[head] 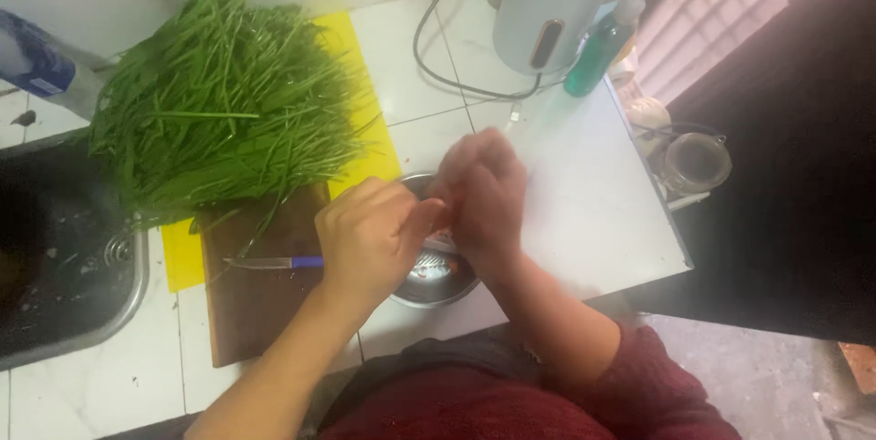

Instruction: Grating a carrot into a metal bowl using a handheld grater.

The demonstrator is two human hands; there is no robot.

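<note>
My left hand (370, 235) and my right hand (484, 189) meet above a small metal bowl (438, 289) near the counter's front edge. Their fingertips pinch together on something small and reddish between them, too hidden to name. The bowl holds a few small pieces. A knife with a purple handle (274, 263) lies on a brown wooden board (255, 303), just left of my left hand. A large heap of long green leafy stalks (219, 102) rests on a yellow cutting board (360, 102) behind it.
A steel sink (64, 257) lies at the left. At the back stand a white appliance (552, 2) with a black cable (438, 66), and a green bottle (598, 47). A glass jar (696, 163) sits past the counter's right edge.
</note>
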